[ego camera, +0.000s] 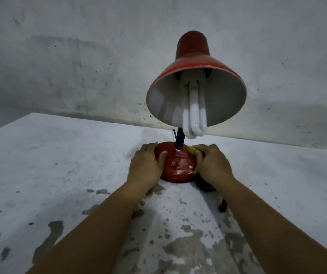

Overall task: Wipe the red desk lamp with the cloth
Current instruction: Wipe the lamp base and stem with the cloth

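Two hands on one red desk lamp (178, 165): left hand (145, 165) flat, right hand (212, 165) around one yellow cloth (191, 150).

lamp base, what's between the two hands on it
In the head view, the bare red top of the lamp base with its switch, between left hand and right hand pressing the yellow cloth.
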